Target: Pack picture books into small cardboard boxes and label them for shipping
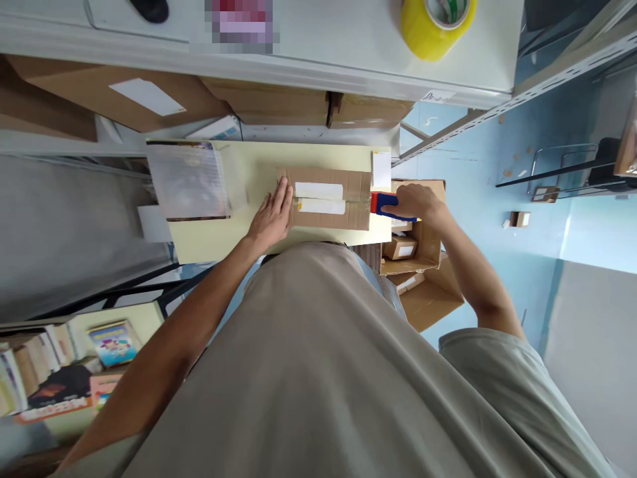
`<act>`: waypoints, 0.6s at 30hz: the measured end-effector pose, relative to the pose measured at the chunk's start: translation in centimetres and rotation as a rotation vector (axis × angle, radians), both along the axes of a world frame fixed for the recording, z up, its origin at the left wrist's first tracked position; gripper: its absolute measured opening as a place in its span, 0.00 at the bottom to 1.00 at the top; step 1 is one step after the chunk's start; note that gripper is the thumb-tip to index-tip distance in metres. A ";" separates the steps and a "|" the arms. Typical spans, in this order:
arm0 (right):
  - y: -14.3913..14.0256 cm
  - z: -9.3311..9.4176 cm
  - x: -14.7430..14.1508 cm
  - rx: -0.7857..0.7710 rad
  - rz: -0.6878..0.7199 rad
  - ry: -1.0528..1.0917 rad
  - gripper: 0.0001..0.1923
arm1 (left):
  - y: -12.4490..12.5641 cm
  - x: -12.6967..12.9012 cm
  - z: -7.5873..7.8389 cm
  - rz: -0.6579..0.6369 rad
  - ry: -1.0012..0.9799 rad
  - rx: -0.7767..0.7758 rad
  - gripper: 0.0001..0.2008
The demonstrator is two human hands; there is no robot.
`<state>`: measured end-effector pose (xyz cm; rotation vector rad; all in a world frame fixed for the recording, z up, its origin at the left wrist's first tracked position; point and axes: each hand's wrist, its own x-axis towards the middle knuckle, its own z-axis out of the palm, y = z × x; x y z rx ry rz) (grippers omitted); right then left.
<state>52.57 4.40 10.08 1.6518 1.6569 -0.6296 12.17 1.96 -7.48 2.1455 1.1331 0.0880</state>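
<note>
The left hand (273, 216) lies flat and open on the left end of a small brown cardboard box (328, 198) with two white labels. The box sits on a pale yellow table (259, 162). The right hand (417, 202) is closed around a red and blue tape dispenser (385, 202), touching the box's right end. It looks like the box is being taped shut. Next, the tape likely needs cutting while the left hand keeps the box from sliding.
</note>
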 end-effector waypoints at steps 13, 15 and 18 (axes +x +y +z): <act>-4.0 -4.5 -8.3 0.107 -0.212 0.107 0.29 | -1.9 -8.0 2.2 0.110 0.111 0.048 0.52; -3.7 -4.0 -7.5 0.139 -0.243 0.095 0.28 | -2.0 -7.9 2.6 0.113 0.150 0.048 0.52; -3.2 -2.9 -5.4 0.182 -0.280 0.063 0.26 | -2.2 -7.7 3.0 0.092 0.203 0.062 0.54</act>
